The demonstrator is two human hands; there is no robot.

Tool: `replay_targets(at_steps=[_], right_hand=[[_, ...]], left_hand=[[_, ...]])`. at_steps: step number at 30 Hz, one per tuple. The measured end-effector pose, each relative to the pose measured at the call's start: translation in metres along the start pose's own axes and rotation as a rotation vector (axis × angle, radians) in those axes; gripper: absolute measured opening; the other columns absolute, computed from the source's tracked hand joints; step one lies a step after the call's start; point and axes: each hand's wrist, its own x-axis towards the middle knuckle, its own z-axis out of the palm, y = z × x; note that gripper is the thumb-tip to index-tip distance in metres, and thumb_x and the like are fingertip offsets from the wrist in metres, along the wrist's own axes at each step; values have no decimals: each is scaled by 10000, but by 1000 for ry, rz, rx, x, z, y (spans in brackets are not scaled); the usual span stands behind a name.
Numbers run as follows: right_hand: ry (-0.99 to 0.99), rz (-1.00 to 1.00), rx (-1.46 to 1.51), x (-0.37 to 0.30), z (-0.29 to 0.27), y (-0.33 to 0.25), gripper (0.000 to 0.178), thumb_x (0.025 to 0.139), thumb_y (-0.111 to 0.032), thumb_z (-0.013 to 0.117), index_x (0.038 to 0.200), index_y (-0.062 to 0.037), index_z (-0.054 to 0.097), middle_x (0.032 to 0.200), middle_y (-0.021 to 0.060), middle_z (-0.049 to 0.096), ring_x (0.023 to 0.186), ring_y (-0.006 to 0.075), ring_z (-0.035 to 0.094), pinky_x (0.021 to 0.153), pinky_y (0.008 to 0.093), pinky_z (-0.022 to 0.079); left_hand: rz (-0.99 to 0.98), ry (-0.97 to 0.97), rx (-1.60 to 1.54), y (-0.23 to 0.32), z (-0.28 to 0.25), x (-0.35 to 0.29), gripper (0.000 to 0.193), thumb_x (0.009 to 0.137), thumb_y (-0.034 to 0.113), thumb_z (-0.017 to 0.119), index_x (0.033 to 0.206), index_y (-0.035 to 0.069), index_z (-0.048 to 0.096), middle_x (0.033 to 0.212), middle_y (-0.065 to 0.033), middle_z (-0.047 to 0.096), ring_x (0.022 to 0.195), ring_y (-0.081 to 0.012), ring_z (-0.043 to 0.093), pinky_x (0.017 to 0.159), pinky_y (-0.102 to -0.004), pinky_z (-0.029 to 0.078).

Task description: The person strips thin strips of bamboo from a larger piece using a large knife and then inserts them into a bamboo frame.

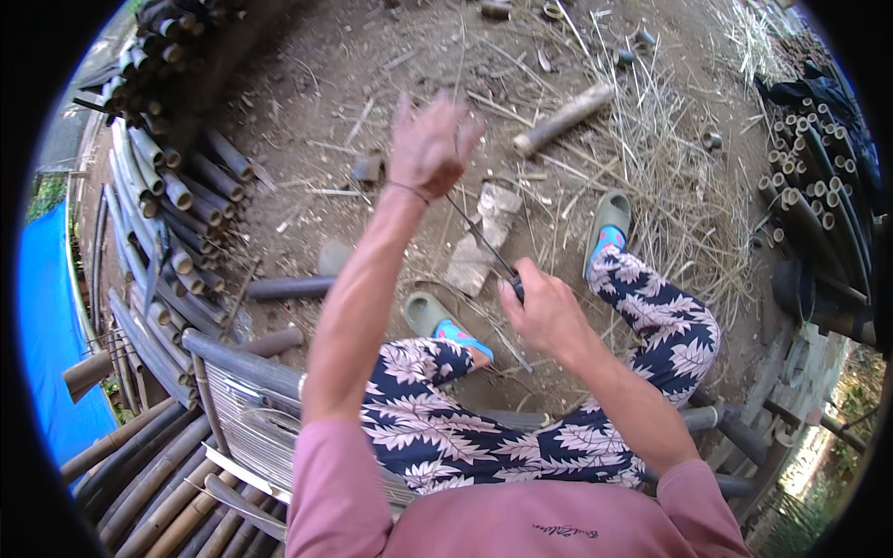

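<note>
My left hand (433, 144) is stretched out ahead over the dirt ground, smeared by motion, so its fingers cannot be read clearly. A thin dark cord circles that wrist. Closer to my body, my right hand (549, 312) is closed around the dark handle of a slender rod-like tool (487, 245). The tool's narrow shaft slants up and left toward my left wrist; its far end is not clear. Below the shaft, a pale flat block (484, 237) lies on the ground between my feet.
Stacked bamboo poles (177, 200) line the left side, with more cut bamboo (819, 186) at the right. A loose bamboo piece (563, 121) lies ahead among straw-like shavings (670, 177). I sit on a bamboo seat (246, 363). A blue tarp (46, 325) hangs at far left.
</note>
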Motion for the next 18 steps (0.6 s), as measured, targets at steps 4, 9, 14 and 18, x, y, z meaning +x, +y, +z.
replay_targets(at_steps=[4, 9, 14, 18], right_hand=[[-4, -21, -73, 44, 26, 41, 268, 904, -238, 560, 976, 14, 503, 862, 282, 649, 767, 470, 633, 689, 536, 513], [17, -20, -23, 28, 49, 56, 273, 904, -245, 563, 959, 12, 490, 820, 272, 651, 785, 466, 639, 714, 534, 517], [-95, 12, 73, 23, 63, 45, 297, 904, -261, 577, 965, 19, 499, 780, 279, 643, 787, 450, 648, 702, 531, 510], [-412, 178, 416, 32, 51, 38, 344, 907, -294, 583, 1020, 27, 527, 778, 279, 635, 766, 449, 638, 713, 505, 496]], left_hand=[[-90, 150, -114, -24, 66, -16, 480, 965, 469, 467, 1183, 60, 594, 1276, -143, 571, 1261, -292, 485, 1095, -501, 296], [-368, 4, -822, 24, -11, -84, 314, 955, 295, 583, 909, -7, 656, 778, -58, 585, 716, -161, 516, 676, -305, 423], [-405, 319, -630, 47, 5, -138, 124, 842, 97, 744, 918, 16, 688, 762, -16, 549, 656, -86, 455, 573, -240, 367], [-445, 471, -606, 54, 16, -147, 159, 793, 102, 792, 903, 21, 710, 754, -31, 565, 641, -99, 483, 569, -243, 398]])
